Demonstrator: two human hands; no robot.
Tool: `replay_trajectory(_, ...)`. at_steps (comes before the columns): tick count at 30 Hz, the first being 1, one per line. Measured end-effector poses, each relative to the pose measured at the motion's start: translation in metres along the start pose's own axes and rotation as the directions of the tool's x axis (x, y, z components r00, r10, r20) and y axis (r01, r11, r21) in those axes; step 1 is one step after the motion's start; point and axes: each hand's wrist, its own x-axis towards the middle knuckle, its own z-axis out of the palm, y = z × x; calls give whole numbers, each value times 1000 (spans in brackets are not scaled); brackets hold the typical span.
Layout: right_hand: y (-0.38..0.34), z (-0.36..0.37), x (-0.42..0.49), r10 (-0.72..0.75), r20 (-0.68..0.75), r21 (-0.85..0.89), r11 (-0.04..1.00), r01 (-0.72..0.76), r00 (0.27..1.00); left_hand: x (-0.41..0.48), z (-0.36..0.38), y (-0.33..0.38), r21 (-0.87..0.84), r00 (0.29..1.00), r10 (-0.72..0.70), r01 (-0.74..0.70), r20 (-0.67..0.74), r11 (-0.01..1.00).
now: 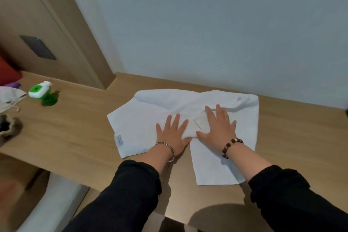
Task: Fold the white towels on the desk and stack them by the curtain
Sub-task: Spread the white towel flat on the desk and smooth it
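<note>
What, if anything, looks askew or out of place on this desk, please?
The white towel lies crooked, bunched into a ridge between the left hand and right hand pressing it flat; its edges run skewed to the desk.

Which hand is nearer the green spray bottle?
Left. The left hand presses the towel right of the green spray bottle; the right hand lies farther right.

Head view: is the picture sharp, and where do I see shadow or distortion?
In the head view the light is soft, with no glare; the white towel looks washed out; a rounded shadow lies on the near edge of the desk; the wide lens makes the beige panel lean; things at the left edge are blurred.
</note>
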Motion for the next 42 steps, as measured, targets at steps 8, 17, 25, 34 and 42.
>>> replay_trajectory(8, -11, 24, 59, 27, -172, -202, 977, -62, 985, 62, -8, -20, -4, 981, 102, -104, -168, 995)
replay_trajectory(17, -2, 20, 50, -13, -334, -135, 990, -34, 942, 58, -9, -11, -84, 957, 98, -125, -274, 989)
replay_trajectory(25, -10, 15, -3, -78, -442, 50, 993, 111, 894, -7, -27, -6, -364, 792, -44, -230, -609, 903)
replay_trajectory(34, -13, 37, -81, -11, -641, 85, 993, 86, 767, -77, 10, -29, -417, 709, -123, -257, -695, 872)
replay_trajectory(42, 39, -5, -126, 505, -660, 575, 816, -60, 556, -116, 15, -95, -796, 595, -650, 28, -474, 605)
